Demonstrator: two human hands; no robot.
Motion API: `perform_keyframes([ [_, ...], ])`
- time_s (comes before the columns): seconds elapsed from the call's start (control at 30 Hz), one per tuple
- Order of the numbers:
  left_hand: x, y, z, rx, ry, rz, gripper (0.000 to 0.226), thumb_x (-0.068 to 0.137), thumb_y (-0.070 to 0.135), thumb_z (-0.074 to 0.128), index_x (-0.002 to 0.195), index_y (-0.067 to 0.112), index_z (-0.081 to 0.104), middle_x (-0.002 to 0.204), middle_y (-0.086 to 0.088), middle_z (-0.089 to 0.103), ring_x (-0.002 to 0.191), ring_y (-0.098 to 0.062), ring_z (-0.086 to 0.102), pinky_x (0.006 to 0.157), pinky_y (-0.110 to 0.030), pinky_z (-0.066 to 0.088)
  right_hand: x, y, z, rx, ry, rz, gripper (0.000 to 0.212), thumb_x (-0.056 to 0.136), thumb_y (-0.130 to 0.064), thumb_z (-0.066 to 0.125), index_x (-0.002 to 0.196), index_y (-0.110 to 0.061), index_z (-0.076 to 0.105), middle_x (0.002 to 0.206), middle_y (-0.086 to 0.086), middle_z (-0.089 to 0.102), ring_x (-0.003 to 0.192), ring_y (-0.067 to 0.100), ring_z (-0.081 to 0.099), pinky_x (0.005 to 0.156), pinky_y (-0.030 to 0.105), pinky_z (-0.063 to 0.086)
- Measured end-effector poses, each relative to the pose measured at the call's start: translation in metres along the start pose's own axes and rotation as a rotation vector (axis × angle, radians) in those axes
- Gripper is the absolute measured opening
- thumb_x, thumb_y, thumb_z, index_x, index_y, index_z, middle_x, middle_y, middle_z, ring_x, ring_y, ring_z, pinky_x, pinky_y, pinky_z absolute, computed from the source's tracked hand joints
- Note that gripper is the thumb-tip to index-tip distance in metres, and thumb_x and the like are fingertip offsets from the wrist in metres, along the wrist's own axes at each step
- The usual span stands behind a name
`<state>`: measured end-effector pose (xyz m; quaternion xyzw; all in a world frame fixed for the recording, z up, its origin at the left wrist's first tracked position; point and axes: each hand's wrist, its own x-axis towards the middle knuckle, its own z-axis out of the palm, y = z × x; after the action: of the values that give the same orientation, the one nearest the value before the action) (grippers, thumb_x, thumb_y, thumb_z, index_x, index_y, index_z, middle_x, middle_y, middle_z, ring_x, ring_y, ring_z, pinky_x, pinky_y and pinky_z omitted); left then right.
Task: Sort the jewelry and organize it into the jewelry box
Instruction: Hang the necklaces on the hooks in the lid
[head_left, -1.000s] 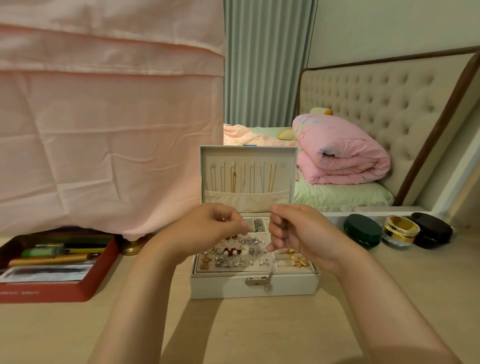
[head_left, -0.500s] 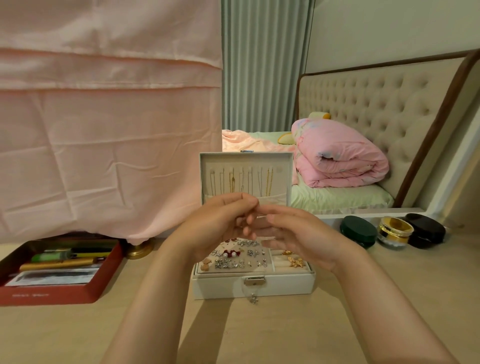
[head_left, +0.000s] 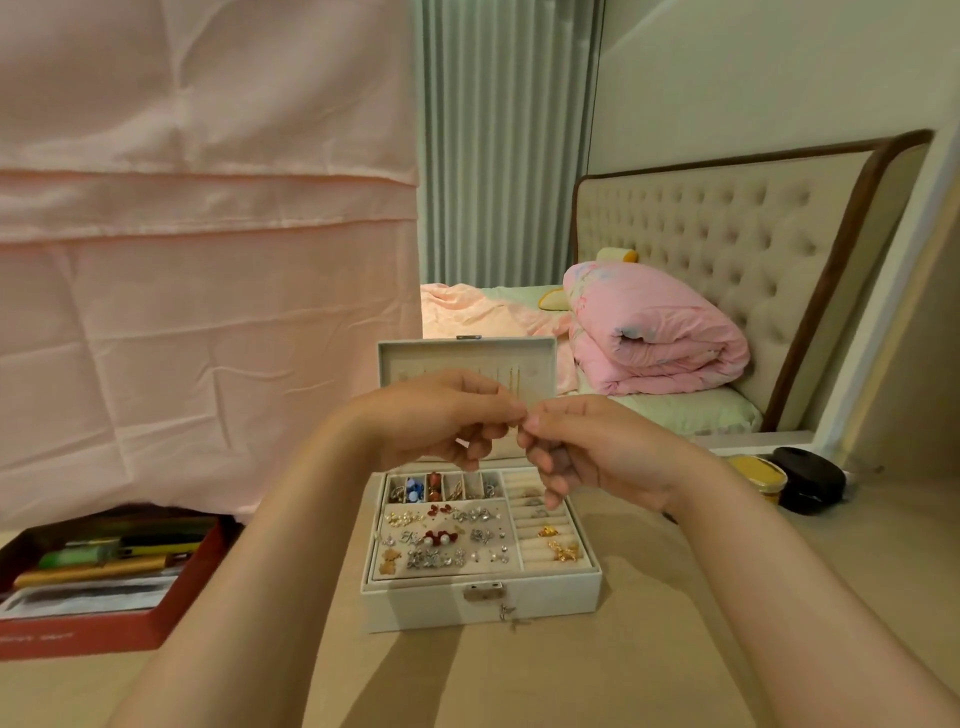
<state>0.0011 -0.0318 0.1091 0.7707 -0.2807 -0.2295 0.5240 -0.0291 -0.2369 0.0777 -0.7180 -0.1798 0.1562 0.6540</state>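
Note:
A white jewelry box (head_left: 415, 608) stands open on the beige surface, its lid (head_left: 395, 358) upright with thin chains hanging inside. The tray holds several silver, gold and red earrings (head_left: 441, 540), and gold pieces sit in the ring rolls (head_left: 563, 551) at the right. My left hand (head_left: 441, 415) and my right hand (head_left: 587, 447) are raised above the box, fingertips meeting. Between thumb and forefinger they pinch something tiny that I cannot make out.
A red tray (head_left: 78, 631) with pens and papers lies at the left under a hanging pink cloth (head_left: 208, 260). A yellow tin (head_left: 758, 473) and a black case (head_left: 808, 480) sit at the right. A bed with a pink quilt (head_left: 654, 332) is behind.
Both hands rose from just over the tray to in front of the lid and came together at the fingertips. The view tilted, uncovering more of the tray.

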Motion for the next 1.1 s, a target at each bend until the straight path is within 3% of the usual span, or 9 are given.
perform_keyframes([
  [0.13,-0.003,-0.012,0.005,-0.015,-0.139,-0.026,0.017,0.100,0.021,0.055,0.091,0.008,0.061,0.070,0.002,0.051,0.064,-0.014,0.049,0.068,-0.029,0.047,-0.007,0.014,-0.001,0.003,-0.048,0.030,0.020,0.101,-0.023,0.055,0.091,-0.009,0.065,0.070,0.007,0.056,0.056,0.020,0.053,0.060,0.037,0.056],
  [0.27,-0.002,-0.013,0.011,-0.151,-0.098,0.051,0.027,0.100,0.020,0.054,0.077,0.020,0.068,0.069,0.001,0.045,0.062,-0.015,0.046,0.064,-0.028,0.047,-0.010,0.011,-0.004,0.077,-0.036,0.013,0.016,0.095,-0.027,0.062,0.086,-0.015,0.069,0.069,0.006,0.055,0.051,0.018,0.052,0.047,0.029,0.051],
  [0.43,0.001,-0.003,0.007,-0.368,-0.034,0.170,0.019,0.092,0.026,0.057,0.076,0.018,0.061,0.068,-0.001,0.039,0.060,-0.015,0.046,0.064,-0.028,0.047,-0.012,-0.015,-0.006,0.073,0.025,-0.050,0.015,0.090,-0.028,0.061,0.083,-0.018,0.071,0.068,0.004,0.054,0.046,0.014,0.047,0.037,0.021,0.036],
  [0.57,0.020,0.002,0.002,-0.399,0.192,0.186,0.020,0.095,0.022,0.064,0.076,0.018,0.059,0.067,-0.001,0.041,0.060,-0.014,0.044,0.061,-0.026,0.049,0.002,-0.035,-0.016,-0.074,0.306,-0.082,0.014,0.099,-0.021,0.060,0.095,-0.009,0.068,0.064,0.001,0.053,0.045,0.014,0.042,0.042,0.024,0.032],
  [0.7,0.052,-0.003,-0.004,-0.183,0.511,0.129,0.013,0.093,0.025,0.068,0.089,0.013,0.064,0.068,0.003,0.048,0.060,-0.013,0.045,0.061,-0.027,0.048,0.026,-0.033,-0.037,-0.290,0.605,-0.107,0.014,0.096,-0.018,0.066,0.096,-0.006,0.071,0.070,0.004,0.059,0.043,0.012,0.047,0.042,0.025,0.040],
  [0.87,0.101,-0.031,-0.008,0.106,0.748,0.085,0.020,0.086,0.028,0.073,0.077,0.012,0.065,0.061,0.006,0.055,0.060,-0.012,0.051,0.062,-0.026,0.045,0.065,-0.004,-0.056,-0.388,0.816,-0.077,0.006,0.089,-0.016,0.073,0.084,-0.012,0.072,0.071,0.005,0.067,0.044,0.014,0.054,0.044,0.026,0.046],
  [1.0,0.125,-0.047,-0.008,0.194,0.885,0.071,0.028,0.083,0.030,0.073,0.075,0.004,0.069,0.063,0.004,0.062,0.061,-0.010,0.057,0.059,-0.024,0.045,0.095,0.022,-0.065,-0.435,0.961,-0.090,0.012,0.080,-0.025,0.080,0.072,-0.021,0.073,0.066,-0.007,0.069,0.059,0.013,0.061,0.062,0.030,0.053],
  [1.1,0.138,-0.053,-0.011,0.205,0.945,0.038,0.031,0.082,0.031,0.071,0.071,0.003,0.067,0.065,-0.004,0.066,0.065,-0.018,0.063,0.063,-0.029,0.050,0.111,0.031,-0.064,-0.493,1.035,-0.136,0.013,0.082,-0.027,0.080,0.072,-0.022,0.072,0.071,-0.011,0.069,0.072,0.009,0.064,0.061,0.021,0.043],
])
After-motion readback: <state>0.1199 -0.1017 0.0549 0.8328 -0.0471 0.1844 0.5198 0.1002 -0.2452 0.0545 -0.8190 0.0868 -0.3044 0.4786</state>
